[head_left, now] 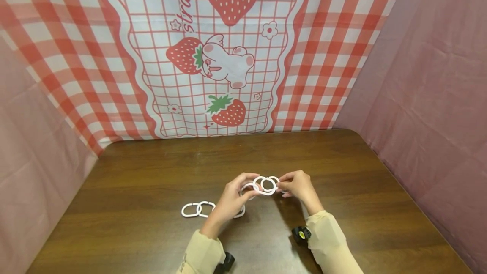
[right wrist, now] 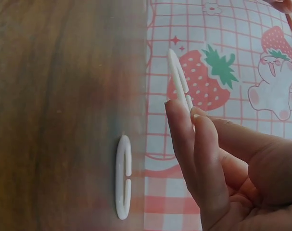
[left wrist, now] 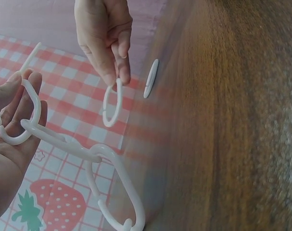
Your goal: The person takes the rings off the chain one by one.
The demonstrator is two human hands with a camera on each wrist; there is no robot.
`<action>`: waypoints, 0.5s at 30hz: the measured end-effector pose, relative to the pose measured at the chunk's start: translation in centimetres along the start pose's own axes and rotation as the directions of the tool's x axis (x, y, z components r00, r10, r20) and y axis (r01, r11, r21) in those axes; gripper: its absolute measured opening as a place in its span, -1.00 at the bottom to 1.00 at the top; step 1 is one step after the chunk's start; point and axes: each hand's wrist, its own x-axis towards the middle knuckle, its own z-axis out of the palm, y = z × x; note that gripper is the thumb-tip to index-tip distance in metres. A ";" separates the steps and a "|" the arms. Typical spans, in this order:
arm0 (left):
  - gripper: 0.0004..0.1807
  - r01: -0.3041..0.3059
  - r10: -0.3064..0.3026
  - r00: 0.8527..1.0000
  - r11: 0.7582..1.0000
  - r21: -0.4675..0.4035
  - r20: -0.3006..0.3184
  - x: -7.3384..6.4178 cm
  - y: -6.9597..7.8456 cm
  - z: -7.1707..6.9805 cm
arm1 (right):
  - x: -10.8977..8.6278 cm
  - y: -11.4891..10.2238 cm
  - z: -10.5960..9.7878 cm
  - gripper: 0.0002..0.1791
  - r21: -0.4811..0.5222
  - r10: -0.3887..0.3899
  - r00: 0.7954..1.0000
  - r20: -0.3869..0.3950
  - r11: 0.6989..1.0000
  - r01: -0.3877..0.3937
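Right wrist view: your right hand (right wrist: 242,175)'s pinching a split white link (right wrist: 175,72), left hand (head_left: 231,195) a link chain (left wrist: 68,141); prob light, stiff plastic, grip the unsplit side.

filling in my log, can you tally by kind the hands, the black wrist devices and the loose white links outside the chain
Hands: 2
Black wrist devices: 2
Loose held link: 1
Loose table link: 1
Total: 6
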 end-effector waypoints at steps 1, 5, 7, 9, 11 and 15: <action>-0.58 -0.003 0.003 1.000 1.000 0.001 0.000 0.0 0.0 0.0 | 0.0 0.0 0.1 -0.80 -0.003 0.001 1.000 0.001 1.000 -0.001; -0.58 -0.010 0.010 1.000 1.000 0.012 -0.004 0.0 0.1 0.0 | 0.0 0.3 0.2 -0.81 -0.012 0.008 1.000 0.009 1.000 -0.007; -0.58 -0.013 0.013 1.000 1.000 0.014 -0.006 0.0 0.1 0.0 | 0.1 0.4 0.3 -0.82 -0.014 0.007 1.000 0.014 1.000 -0.007; -0.58 -0.009 0.009 1.000 1.000 0.011 -0.008 0.0 0.2 0.1 | 0.1 0.5 0.3 -0.83 -0.014 0.006 1.000 0.021 1.000 -0.006; -0.58 -0.006 0.006 1.000 1.000 0.014 -0.010 0.0 0.2 0.1 | 0.1 0.6 0.4 -0.85 -0.013 0.005 1.000 0.023 1.000 -0.005; -0.59 -0.002 0.003 1.000 1.000 0.018 -0.010 -0.1 0.1 0.0 | 0.2 0.8 0.5 -0.85 -0.012 0.010 1.000 0.024 1.000 -0.010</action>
